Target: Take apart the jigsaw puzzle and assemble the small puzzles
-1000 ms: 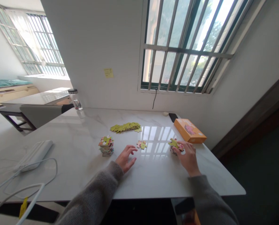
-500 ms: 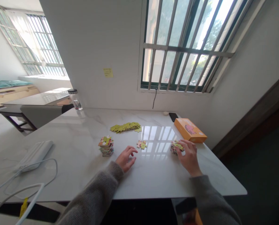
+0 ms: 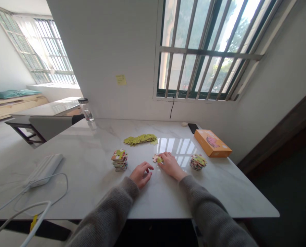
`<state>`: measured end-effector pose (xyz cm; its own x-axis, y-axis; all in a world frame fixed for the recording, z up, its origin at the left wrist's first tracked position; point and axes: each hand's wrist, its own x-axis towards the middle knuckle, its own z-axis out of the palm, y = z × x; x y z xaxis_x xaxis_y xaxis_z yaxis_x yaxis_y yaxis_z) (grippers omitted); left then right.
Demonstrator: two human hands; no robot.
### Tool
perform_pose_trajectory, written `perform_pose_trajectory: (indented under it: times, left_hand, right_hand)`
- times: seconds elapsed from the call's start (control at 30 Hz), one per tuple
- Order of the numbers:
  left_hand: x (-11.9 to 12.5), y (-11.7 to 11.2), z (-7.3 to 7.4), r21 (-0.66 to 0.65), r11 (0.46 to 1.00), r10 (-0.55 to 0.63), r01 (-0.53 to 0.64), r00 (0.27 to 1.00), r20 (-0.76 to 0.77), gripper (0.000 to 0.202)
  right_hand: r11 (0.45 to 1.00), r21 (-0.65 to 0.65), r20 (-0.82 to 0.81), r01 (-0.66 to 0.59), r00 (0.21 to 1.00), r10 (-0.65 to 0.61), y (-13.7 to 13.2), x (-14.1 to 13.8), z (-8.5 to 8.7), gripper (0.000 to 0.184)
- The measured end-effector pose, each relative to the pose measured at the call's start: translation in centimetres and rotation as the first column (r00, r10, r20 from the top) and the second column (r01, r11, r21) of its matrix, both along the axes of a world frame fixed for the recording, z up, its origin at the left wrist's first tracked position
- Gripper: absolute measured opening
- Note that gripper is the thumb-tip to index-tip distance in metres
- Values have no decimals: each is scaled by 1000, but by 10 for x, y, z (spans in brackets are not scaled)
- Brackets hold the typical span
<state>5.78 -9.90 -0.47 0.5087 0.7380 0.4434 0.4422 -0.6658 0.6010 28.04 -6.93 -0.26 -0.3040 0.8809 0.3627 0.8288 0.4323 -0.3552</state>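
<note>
My right hand (image 3: 170, 165) lies over the joined puzzle pieces (image 3: 156, 158) in the middle of the white marble table (image 3: 91, 171), its fingertips touching them. Curled loosely with fingers apart, my left hand (image 3: 141, 174) rests on the table just to the left and holds nothing. One stack of colourful puzzle pieces (image 3: 120, 160) stands to the left of my hands. A second stack (image 3: 198, 162) stands to the right of my right hand. A spread of yellow-green face-down pieces (image 3: 141, 139) lies further back.
An orange puzzle box (image 3: 212, 143) and a black phone (image 3: 193, 128) lie at the back right. A clear bottle (image 3: 87, 113) stands at the back left. A white power strip (image 3: 45, 165) with cables lies at the left edge. A barred window is behind.
My right hand has left the right-hand stack and moved left onto the joined pieces in the middle. My left hand has hardly moved.
</note>
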Motion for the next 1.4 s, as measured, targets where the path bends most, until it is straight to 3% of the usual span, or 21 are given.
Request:
perform_pose_trajectory:
  times: [0.13,0.33,0.43,0.63,0.97,1.07,1.2,1.33,1.4]
  left_hand:
    - [-1,3,-3,26,999,34,-34,999,2,16]
    - [-4,4,-2,147,979,124,-137,988,96,39]
    - [-4,2,0,191,978,67,-78,996,62,47]
    - [-3,0,0,136,989,-57,55,998,10,39]
    - [-1,-3,2,68,995,-73,67,994,87,30]
    - [-3,-4,3,27,996,-90,88,989,119,44]
    - [-4,-4,4,-24,996,-83,86,991,105,49]
    - [-3,-4,3,-42,997,-69,72,995,68,45]
    - [-1,-4,1,-42,997,-63,66,996,69,43]
  right_hand:
    - [1000,19,-55,-2,998,3,-1,2,0,40]
    - [977,69,-154,-200,966,208,-29,0,11,48]
    - [958,79,-184,-275,941,285,-42,-4,17,50]
    - [947,83,-235,-309,918,320,-51,-6,23,50]
    - [949,-40,-379,-314,883,276,-61,-4,19,41]
    - [965,-17,-409,-262,883,232,-71,-1,22,36]
    - [981,184,-329,-59,937,118,-83,23,26,26]
    - [893,379,-285,242,949,-136,-82,79,22,17]
    - [843,393,-287,368,920,-267,-79,109,18,18]
